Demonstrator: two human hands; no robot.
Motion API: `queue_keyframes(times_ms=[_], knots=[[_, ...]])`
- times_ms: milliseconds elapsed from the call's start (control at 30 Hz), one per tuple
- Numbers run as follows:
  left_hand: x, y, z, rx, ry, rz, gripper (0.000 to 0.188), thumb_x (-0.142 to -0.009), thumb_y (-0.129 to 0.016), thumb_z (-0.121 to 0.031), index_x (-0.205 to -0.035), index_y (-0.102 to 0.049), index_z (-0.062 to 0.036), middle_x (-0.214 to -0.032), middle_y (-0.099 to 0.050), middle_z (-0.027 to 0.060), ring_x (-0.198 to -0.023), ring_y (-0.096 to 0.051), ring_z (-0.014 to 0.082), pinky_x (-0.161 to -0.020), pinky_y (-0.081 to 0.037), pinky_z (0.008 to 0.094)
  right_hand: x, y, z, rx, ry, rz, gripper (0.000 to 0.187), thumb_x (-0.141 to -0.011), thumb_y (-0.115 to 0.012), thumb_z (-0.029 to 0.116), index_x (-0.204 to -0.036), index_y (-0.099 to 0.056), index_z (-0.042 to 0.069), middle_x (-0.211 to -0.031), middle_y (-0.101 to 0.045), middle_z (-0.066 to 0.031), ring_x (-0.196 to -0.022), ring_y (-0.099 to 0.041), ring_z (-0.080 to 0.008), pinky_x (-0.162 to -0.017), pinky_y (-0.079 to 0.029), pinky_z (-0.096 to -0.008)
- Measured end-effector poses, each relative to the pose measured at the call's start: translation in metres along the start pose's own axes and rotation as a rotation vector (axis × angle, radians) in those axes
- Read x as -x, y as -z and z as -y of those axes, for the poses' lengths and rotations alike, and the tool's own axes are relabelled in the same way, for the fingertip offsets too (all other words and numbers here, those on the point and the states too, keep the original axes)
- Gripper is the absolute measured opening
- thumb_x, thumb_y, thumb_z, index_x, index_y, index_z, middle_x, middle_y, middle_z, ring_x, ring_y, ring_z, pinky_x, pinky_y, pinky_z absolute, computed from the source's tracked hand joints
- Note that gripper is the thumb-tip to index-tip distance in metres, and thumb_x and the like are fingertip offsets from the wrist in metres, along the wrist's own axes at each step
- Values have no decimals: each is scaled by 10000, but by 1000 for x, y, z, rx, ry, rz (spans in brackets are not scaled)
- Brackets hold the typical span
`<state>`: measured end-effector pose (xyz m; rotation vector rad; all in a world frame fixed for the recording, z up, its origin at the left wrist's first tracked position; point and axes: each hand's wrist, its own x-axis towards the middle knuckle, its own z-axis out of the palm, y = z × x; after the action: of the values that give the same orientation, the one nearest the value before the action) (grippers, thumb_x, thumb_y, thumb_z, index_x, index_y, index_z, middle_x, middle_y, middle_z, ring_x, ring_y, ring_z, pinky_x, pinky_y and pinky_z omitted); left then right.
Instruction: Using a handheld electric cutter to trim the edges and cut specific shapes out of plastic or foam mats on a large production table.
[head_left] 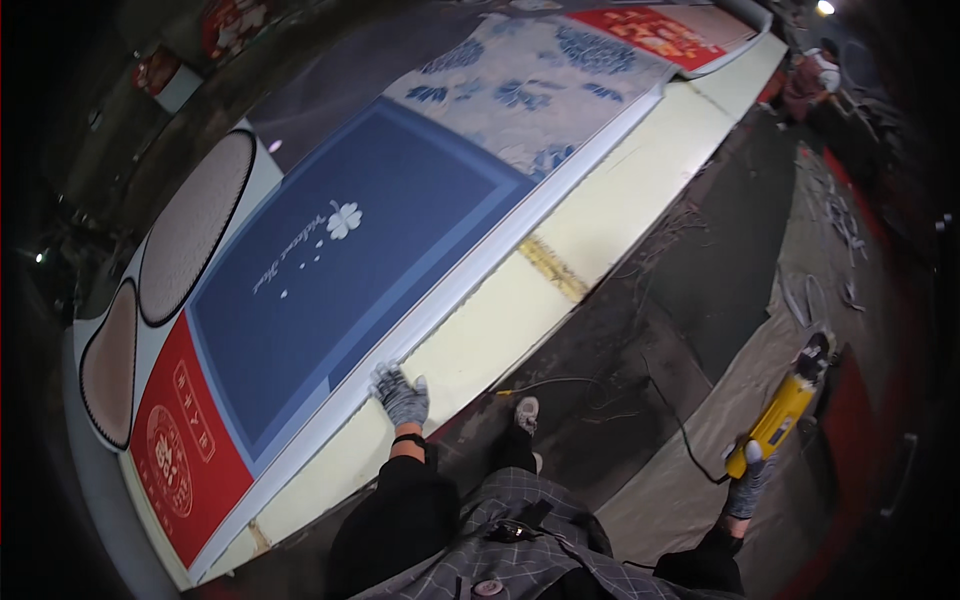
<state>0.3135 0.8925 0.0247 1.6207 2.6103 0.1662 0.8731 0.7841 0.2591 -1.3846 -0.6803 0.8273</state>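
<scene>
My left hand (402, 397), in a grey glove, lies open at the near white border (440, 308) of a printed sheet, with its fingertips on that border. Beside it spreads the sheet's blue mat panel (345, 270), which carries a white clover. Out to the right, away from the table, my gloved right hand (748, 485) is closed around the rear end of a yellow corded power tool (784, 410). The tool's dark head points away from me; its exact working end is hard to make out. A black cord (682, 425) trails from its rear.
A long cream tabletop (475, 345) runs diagonally from lower left to upper right. Red panels (185, 455), a blue floral panel (535, 85) and oval mats (198, 225) lie along it. Scraps (842, 225) and a cable (560, 380) litter the floor. Another person (812, 85) is at far right.
</scene>
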Motion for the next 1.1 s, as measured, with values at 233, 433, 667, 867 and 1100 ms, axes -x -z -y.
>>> queue_keyframes(times_ms=[233, 433, 667, 867, 1100], knots=[[-1, 3, 9, 4, 39, 19, 760, -809, -493, -450, -1380, -246, -12, -1469, -127, 224, -1367, -39, 401, -1084, 6, 550, 3, -58, 22, -784, -159, 370, 693, -667, -740, 238, -1240, -429, 5, -864, -596, -195, -677, -624, -302, -542, -552, -382], [-5, 17, -7, 15, 191, 145, 739, -843, -485, -411, -1404, -198, -26, -1486, -96, 193, -1373, -12, 390, -1083, 4, 543, -45, -87, 3, -889, -412, 533, 696, -666, -695, 280, -1247, -423, 8, -819, -561, -157, -655, -607, -266, -518, -524, -354], [-65, -41, -39, -221, 201, 234, 644, -861, -471, -379, -1354, -307, 2, -1373, -303, 188, -1284, -231, 307, -1054, -168, 396, -140, -119, 48, -657, -272, 513, 721, -610, -737, 258, -1207, -443, -18, -842, -590, -130, -672, -621, -228, -532, -542, -331], [-141, -89, -113, -1940, -758, 343, 504, -887, -448, -417, -1209, -489, -32, -1035, -601, 140, -931, -575, 306, -836, -449, 390, -173, -133, 68, -701, -119, 470, 765, -566, -773, 129, -1236, -427, 0, -965, -604, -145, -767, -644, -298, -705, -558, -389], [-201, -82, -221, -3321, -1648, -107, 304, -930, -273, -433, -1138, -431, -279, -974, -486, -24, -930, -442, 167, -926, -292, 407, -199, -110, 74, -429, -134, 370, 754, -564, -793, 192, -1203, -443, -3, -932, -607, -129, -693, -642, -228, -631, -555, -334]])
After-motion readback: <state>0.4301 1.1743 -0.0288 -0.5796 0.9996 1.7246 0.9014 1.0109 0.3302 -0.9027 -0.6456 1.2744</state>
